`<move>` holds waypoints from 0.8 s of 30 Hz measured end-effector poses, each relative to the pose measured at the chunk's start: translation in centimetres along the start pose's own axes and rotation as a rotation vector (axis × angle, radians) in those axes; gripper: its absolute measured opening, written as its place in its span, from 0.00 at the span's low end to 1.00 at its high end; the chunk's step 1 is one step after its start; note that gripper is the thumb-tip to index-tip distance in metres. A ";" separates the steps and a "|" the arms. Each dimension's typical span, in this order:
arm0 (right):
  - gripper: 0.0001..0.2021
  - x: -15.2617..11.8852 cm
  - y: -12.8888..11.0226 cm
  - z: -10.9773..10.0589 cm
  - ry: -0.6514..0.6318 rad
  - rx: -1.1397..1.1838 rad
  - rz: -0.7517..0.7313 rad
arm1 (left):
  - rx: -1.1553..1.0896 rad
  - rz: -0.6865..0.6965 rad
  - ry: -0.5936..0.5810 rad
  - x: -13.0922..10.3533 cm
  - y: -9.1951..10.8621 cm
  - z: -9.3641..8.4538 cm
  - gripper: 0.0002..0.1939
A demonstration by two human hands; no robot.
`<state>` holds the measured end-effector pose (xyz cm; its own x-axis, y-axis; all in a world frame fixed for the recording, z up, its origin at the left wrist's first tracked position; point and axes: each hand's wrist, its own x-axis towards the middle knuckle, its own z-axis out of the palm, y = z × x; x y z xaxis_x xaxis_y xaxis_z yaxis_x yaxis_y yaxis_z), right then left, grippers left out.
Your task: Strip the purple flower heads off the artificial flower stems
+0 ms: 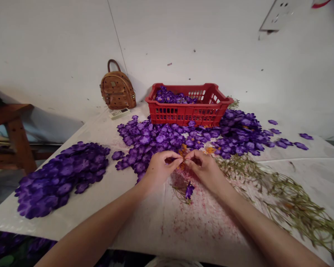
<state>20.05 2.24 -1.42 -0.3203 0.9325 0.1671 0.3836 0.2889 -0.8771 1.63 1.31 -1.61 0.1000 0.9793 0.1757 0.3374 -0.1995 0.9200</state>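
Observation:
My left hand [161,167] and my right hand [202,168] meet fingertip to fingertip over the middle of the table. Both are closed in a pinch on something too small to make out. Orange-yellow bits [183,150] show just behind the fingertips. Below the hands, a single purple flower [189,190] lies by thin green stems [180,193]. A wide spread of purple petals [144,139] lies behind my left hand, and another heap [236,129] lies behind my right. Green stems [289,196] lie in a long bunch beyond my right forearm.
A red basket [183,114] holding purple flowers [172,97] stands at the back. Left of it are a brown backpack [118,91] and a white remote [120,114]. A large purple petal pile [64,176] covers the table's left side. A wooden stool [19,137] stands beyond the left edge.

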 end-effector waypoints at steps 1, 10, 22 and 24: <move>0.07 -0.1 -0.1 0.1 0.011 -0.016 -0.005 | 0.004 0.003 0.000 0.0 0.1 0.0 0.04; 0.04 -0.2 -0.5 -0.1 0.067 -0.133 -0.198 | -0.139 -0.097 -0.075 0.1 0.7 -0.5 0.08; 0.09 -0.1 0.0 -0.6 0.105 0.044 -0.135 | -0.050 0.048 -0.022 0.2 0.3 -0.8 0.13; 0.10 0.0 0.3 -0.3 0.055 0.201 -0.046 | -0.036 0.056 0.008 0.1 0.3 -0.6 0.14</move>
<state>20.41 2.39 -1.57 -0.2835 0.9312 0.2290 0.1872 0.2879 -0.9392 1.22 1.41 -1.13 0.1105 0.9668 0.2303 0.2974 -0.2532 0.9206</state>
